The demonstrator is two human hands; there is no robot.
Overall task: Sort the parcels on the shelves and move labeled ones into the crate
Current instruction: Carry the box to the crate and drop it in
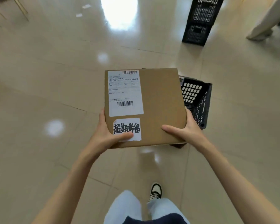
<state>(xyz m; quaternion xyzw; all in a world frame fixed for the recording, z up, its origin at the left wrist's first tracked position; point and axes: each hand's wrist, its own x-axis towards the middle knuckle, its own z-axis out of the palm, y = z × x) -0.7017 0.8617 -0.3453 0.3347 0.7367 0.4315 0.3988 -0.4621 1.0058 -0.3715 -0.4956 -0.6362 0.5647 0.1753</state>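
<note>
Both hands are on the brown cardboard parcel point(153, 107), held flat in the air above the tiled floor point(47, 78): the left hand point(106, 135) grips its near left corner with the thumb pressed on a handwritten white sticker point(127, 128), the right hand point(186, 129) grips the near right corner, thumb lying on top. A printed shipping label point(125, 92) with barcodes sits on the parcel's left side. Just beyond and partly hidden under the parcel stands a black crate point(199, 101), what's inside it can't be made out, and a second black crate point(200, 20) stands farther off, near another person's trouser leg point(265, 21).
</note>
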